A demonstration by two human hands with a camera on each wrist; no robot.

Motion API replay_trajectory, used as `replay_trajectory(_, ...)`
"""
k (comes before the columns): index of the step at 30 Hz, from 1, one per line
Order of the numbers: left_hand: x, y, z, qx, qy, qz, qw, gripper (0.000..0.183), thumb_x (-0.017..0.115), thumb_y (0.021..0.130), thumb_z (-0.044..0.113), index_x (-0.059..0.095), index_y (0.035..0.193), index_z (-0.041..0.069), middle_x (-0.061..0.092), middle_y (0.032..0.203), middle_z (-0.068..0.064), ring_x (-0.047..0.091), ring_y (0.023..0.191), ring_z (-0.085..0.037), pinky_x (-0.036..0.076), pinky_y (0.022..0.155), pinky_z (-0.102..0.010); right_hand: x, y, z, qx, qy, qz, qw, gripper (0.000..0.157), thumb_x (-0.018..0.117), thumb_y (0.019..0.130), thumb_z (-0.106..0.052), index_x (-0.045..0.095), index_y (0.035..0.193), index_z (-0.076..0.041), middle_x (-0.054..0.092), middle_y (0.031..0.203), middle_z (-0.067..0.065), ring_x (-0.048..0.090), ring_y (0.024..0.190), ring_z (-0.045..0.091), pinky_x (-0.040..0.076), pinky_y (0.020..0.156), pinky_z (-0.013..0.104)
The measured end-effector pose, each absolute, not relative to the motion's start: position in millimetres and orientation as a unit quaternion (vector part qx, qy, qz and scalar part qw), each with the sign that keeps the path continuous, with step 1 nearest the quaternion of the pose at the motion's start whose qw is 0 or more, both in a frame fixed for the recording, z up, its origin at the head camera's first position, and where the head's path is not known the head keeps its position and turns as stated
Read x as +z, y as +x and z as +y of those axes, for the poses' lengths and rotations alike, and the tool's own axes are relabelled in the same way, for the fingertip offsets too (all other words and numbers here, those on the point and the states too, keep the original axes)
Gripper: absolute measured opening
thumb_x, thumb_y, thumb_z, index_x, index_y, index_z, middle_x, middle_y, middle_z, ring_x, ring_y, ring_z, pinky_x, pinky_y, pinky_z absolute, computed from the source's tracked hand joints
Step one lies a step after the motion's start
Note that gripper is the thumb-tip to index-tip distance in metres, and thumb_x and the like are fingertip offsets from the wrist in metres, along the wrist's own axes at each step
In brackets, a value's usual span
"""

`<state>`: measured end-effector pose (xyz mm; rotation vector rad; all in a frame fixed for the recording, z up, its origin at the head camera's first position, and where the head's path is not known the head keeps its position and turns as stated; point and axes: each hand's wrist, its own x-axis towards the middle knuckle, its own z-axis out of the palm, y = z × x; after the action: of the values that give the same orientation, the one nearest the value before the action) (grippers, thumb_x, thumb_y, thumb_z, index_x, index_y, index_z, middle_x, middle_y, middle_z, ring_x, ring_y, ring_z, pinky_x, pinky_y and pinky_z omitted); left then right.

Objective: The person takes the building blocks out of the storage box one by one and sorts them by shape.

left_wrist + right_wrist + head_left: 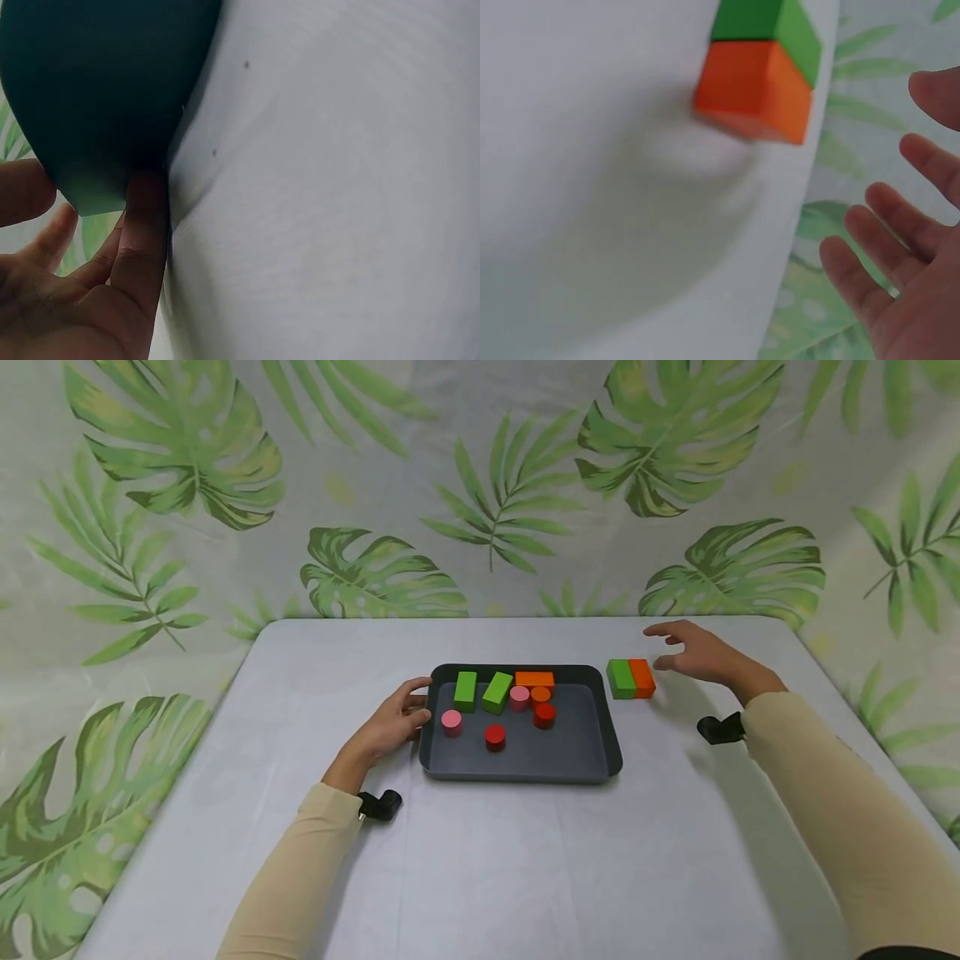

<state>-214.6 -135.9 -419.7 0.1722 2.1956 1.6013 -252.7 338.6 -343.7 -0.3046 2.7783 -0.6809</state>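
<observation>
In the head view a dark grey tray [566,735] lies mid-table. It holds green blocks [465,692], an orange block [535,679], pink cylinders [452,723], red cylinders [495,738] and an orange cylinder [540,695]. My left hand [393,718] grips the tray's left side, thumb at the rim and a finger low against the outer wall, as the left wrist view shows. To the tray's right a green block [620,680] and an orange block [642,679] stand side by side. Just beyond them my right hand [701,653] is raised, fingers spread, holding nothing.
A white cloth covers the table [480,860]. Behind its far edge hangs a leaf-patterned curtain [525,593]. A black wrist camera [381,806] sits on the left wrist and another wrist camera [722,728] on the right.
</observation>
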Motion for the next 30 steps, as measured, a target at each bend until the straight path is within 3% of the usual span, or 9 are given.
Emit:
replay_trajectory(15,-421.3,-215.6,-137.5,0.58,0.069,0.785,0.207,0.06,0.045,0.102,0.008,0.024,0.157,0.021,0.036,0.156,-0.021,0.049,0.134,-0.037,0.05,0.098,-0.043,-308.7,-260.7,255.0,-0.194,-0.221,0.952,0.084,0.05,0.06,0.092,-0.013,0.052,0.141,-0.003,0.047,0.145,0.023,0.045,0.131,0.042,0.04,0.105,0.062)
replay_trajectory(20,-421.3,-216.1,-136.8,0.585,0.07,0.78,0.212,0.061,0.045,0.103,0.006,0.023,0.157,0.021,0.035,0.156,-0.021,0.048,0.135,-0.038,0.049,0.101,-0.046,-308.1,-255.5,219.3,-0.166,-0.269,0.944,0.098,0.048,0.06,0.092,-0.012,0.054,0.139,-0.004,0.05,0.144,0.021,0.045,0.135,0.041,0.035,0.111,0.06)
replay_trajectory(30,-421.1,-214.9,-137.2,0.583,0.064,0.783,0.207,0.06,0.045,0.103,0.006,0.023,0.157,0.021,0.035,0.156,-0.021,0.048,0.136,-0.038,0.048,0.103,-0.049,-324.9,-246.0,164.9,-0.145,-0.34,0.921,0.123,0.045,0.058,0.093,-0.013,0.056,0.137,-0.003,0.055,0.14,0.018,0.051,0.13,0.036,0.041,0.111,0.053)
